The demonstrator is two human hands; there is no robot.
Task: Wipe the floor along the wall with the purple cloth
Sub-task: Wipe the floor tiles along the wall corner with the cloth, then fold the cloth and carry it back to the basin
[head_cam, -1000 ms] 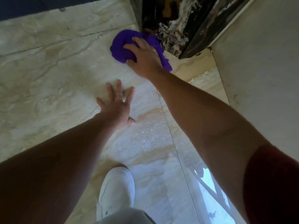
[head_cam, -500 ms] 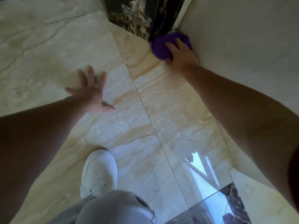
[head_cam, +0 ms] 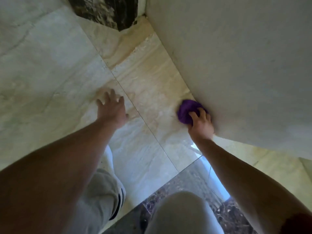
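1. Hands work apart here: the right hand (head_cam: 200, 123) is out to the right at the foot of the wall (head_cam: 236, 65), the left hand (head_cam: 112, 109) well away from it on the open floor (head_cam: 50, 73).
2. The right hand's fingers curl down over the bunched purple cloth (head_cam: 186, 112), gripping it and pressing it onto the marble floor.
3. The cloth sits right where floor meets wall, touching the wall's base; most of it shows ahead of the knuckles.
4. The right arm reaches forward nearly straight, forearm bare, with a dark red sleeve edge (head_cam: 300, 222) at the lower right corner.
5. The left hand is open with fingers spread, palm down; it looks braced on the tile just left of a grout line (head_cam: 146, 125), though blur hides the contact.
6. The left arm runs diagonally up from the lower left.
7. Grey trousers (head_cam: 101, 191) and a white shoe (head_cam: 108, 157) show below the arms.
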